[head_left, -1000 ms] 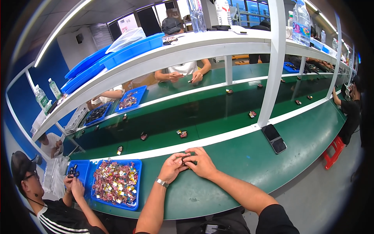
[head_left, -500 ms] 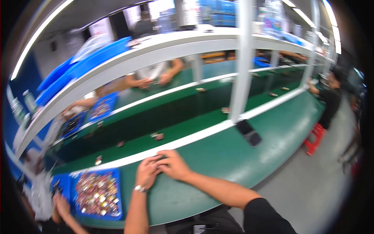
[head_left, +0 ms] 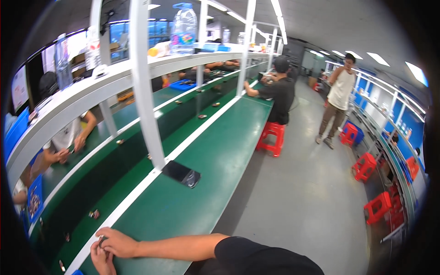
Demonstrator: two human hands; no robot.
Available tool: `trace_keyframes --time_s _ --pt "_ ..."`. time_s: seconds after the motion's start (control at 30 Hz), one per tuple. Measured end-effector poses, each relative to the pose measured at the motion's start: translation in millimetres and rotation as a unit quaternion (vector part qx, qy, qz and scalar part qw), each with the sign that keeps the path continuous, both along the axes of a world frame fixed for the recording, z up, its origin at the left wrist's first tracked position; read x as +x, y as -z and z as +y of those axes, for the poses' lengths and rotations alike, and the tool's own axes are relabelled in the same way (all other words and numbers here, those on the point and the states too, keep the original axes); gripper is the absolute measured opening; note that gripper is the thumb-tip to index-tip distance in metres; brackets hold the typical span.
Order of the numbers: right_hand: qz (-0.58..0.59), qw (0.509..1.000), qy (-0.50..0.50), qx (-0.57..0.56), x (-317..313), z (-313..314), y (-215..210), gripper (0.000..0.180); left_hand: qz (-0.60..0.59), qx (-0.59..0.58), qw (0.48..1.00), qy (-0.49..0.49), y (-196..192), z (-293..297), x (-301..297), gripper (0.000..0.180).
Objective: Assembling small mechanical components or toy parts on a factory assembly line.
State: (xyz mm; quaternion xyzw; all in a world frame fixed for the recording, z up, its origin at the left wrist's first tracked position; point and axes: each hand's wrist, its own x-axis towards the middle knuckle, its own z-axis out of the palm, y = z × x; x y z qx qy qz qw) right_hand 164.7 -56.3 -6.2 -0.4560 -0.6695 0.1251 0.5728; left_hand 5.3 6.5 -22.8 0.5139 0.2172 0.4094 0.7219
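Fingers of the right hand (head_left: 121, 244) and left hand (head_left: 102, 262) grasp a small dark part (head_left: 103, 239), mostly hidden between them, by the white rail (head_left: 127, 206). Unlike a second ago, the view faces further right: both hands sit lower left, the phone (head_left: 182, 174) appears nearer centre, and a standing person (head_left: 339, 94) shows in the aisle (head_left: 298, 183).

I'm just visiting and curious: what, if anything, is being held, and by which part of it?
A small dark piece, held between the left hand and right hand; they cover most of it, so which part they grip cannot be told.
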Motion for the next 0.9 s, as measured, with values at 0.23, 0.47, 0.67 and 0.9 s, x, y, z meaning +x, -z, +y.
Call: trace_keyframes --time_s 0.23,0.47,0.67,0.9 --pt "-0.040 0.995 0.034 0.085 2.1 -7.0 -15.8 0.008 0.052 -0.003 0.999 -0.002 -13.7 -3.1 1.8 0.045" --pt "-0.129 0.985 0.077 0.083 1.2 -9.6 -11.4 0.010 0.038 -0.021 0.999 -0.019 -5.4 -2.1 6.2 0.027" --pt "-0.193 0.973 0.101 0.082 -8.3 3.1 -5.6 0.017 0.042 -0.045 0.997 -0.041 -14.0 -4.8 -7.1 0.034" --pt "-0.218 0.961 0.146 0.093 7.8 -5.0 -9.0 0.013 0.038 -0.049 0.998 -0.006 -16.1 -10.1 15.8 0.027"
